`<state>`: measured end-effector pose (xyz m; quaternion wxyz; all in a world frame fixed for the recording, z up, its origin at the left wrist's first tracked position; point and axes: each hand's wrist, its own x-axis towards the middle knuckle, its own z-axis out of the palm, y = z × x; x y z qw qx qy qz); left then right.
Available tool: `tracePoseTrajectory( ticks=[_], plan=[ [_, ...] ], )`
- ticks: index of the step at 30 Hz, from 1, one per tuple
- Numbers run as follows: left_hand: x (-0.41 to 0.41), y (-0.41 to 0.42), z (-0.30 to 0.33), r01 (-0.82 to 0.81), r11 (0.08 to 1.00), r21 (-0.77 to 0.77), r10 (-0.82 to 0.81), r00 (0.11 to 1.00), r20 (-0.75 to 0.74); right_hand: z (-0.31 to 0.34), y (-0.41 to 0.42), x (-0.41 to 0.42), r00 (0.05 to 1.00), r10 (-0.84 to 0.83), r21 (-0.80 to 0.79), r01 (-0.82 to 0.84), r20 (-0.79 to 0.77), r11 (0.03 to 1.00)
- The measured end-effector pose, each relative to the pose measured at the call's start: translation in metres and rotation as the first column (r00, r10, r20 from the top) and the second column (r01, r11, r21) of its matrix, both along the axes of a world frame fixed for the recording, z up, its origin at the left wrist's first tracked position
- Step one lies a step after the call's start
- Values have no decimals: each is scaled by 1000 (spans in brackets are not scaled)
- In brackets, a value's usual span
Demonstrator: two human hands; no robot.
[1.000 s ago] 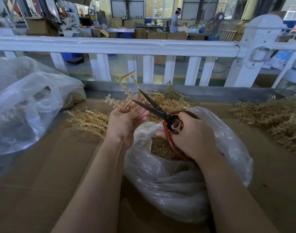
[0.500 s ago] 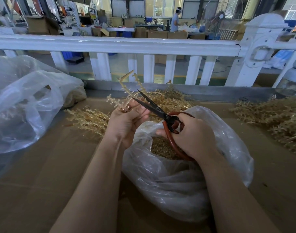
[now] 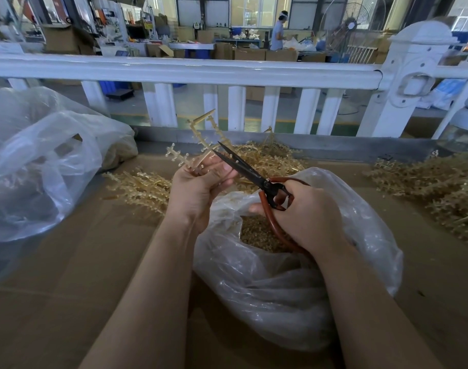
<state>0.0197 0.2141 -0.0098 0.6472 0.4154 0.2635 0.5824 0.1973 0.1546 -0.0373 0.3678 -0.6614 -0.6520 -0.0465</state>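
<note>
My left hand (image 3: 198, 187) holds a tan plastic sprue (image 3: 198, 139) with small nubs along its branches, lifted above the table. My right hand (image 3: 307, 217) grips black scissors (image 3: 243, 166) with red-brown loop handles. The blades are slightly apart and their tips reach the sprue's branches just above my left fingers. Below both hands stands a clear plastic bag (image 3: 294, 288), its mouth wide, with small tan cut pieces (image 3: 257, 233) inside.
Piles of tan sprues lie behind my hands (image 3: 147, 187) and at the right (image 3: 440, 187). A big clear bag (image 3: 41, 166) sits at the left. The cardboard-covered table (image 3: 68, 275) ends at a white railing (image 3: 201, 73). A person stands far back in the workshop.
The scissors' blades have closed a little on the sprue. Both hands stay in nearly the same place.
</note>
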Motion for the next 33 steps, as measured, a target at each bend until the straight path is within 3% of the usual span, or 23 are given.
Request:
tracePoseTrajectory(
  ticks=[9,18,33],
  plan=[
    [-3,-1,2,4,1000,10,-4,1000,-12,0,3,0,1000,0,-56,0,-2,998],
    [-1,0,-1,18,997,78,-13,998,-67,0,1,1,998,-27,-12,28,57,1000],
    [-4,0,-1,102,992,79,-96,992,-78,3,-1,0,999,33,-30,-34,-34,999]
  ],
)
